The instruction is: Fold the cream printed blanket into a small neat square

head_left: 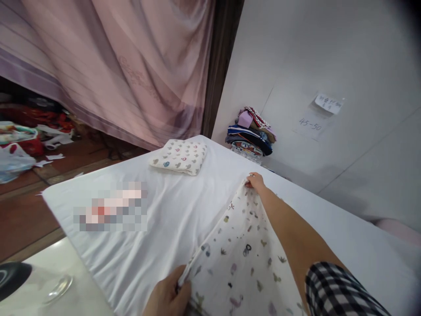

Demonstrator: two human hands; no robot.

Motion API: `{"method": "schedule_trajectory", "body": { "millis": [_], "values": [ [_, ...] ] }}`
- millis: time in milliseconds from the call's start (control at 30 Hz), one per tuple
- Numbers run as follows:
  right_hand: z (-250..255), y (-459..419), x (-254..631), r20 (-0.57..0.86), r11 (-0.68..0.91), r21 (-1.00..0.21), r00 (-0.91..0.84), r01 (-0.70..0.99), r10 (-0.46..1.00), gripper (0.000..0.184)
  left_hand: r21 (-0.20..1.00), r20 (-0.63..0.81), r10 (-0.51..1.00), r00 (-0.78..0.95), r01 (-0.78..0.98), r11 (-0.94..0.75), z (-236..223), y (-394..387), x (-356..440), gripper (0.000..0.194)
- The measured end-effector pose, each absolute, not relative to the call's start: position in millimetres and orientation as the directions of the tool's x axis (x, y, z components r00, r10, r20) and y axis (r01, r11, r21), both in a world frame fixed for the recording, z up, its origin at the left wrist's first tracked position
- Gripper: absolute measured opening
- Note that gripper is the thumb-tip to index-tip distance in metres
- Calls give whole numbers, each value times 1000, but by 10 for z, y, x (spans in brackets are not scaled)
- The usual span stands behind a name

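A white cloth printed with small plants and animals (243,259) stretches between my two hands over the white-covered table (138,259). My left hand (169,292), low in the view, is closed on its near corner. With my right arm reaching forward, my right hand (255,180) pinches the cloth's far corner. Beyond them lies a folded white cloth with grey and coloured prints (180,157), touched by neither hand. The lower part of the held cloth runs out of view at the bottom.
A blurred-out item (112,207) lies on the table's left. Stacked folded clothes (251,134) stand against the grey wall (296,57), which bears paper notes (328,104). A pink curtain (148,66) hangs behind. Bags (15,162) sit on the floor at left.
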State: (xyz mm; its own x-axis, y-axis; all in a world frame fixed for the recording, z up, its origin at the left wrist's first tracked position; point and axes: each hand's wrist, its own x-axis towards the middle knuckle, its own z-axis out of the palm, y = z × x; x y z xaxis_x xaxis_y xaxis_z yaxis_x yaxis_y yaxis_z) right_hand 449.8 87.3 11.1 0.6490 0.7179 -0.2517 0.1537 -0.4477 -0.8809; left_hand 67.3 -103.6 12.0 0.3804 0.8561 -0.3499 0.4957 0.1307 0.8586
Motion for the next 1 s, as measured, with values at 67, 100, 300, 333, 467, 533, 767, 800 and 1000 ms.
{"method": "schedule_trajectory", "body": {
  "millis": [67, 100, 300, 333, 467, 533, 767, 800, 1000],
  "values": [
    [86, 877, 4477, -260, -443, -885, 640, 140, 723, 42, 816, -332, 862, 382, 575, 59, 192, -1001, 669, 22],
    [72, 875, 4467, -258, -435, -889, 634, 139, 729, 52, 796, -329, 860, 390, 604, 30, 221, -986, 675, 24],
    [0, 743, 4416, -119, -332, -909, 606, 252, 786, 66, 747, -342, 861, 376, 664, 7, 296, -952, 735, 30],
    [-10, 680, 4396, -86, -318, -901, 599, 293, 796, 62, 747, -339, 858, 386, 665, -4, 295, -948, 735, 34],
    [-36, 220, 4235, 14, -276, -844, 532, 461, 847, 41, 736, -316, 856, 409, 675, -51, 251, -918, 719, 35],
    [-49, -147, 4131, 32, -248, -819, 473, 518, 881, 35, 716, -314, 857, 408, 695, -68, 212, -903, 717, 34],
    [-157, -1872, 4001, 62, -219, -477, 281, 851, 958, 41, 623, -256, 880, 399, 765, -165, 105, -907, 747, 31],
    [-176, -2114, 4007, 85, -238, -460, 310, 855, 947, 42, 613, -250, 882, 398, 770, -174, 107, -912, 749, 31],
    [-208, -3123, 3822, -6, -424, -821, 736, 383, 677, 54, 488, -226, 893, 390, 838, -243, 214, -966, 787, 30]
  ]
}}
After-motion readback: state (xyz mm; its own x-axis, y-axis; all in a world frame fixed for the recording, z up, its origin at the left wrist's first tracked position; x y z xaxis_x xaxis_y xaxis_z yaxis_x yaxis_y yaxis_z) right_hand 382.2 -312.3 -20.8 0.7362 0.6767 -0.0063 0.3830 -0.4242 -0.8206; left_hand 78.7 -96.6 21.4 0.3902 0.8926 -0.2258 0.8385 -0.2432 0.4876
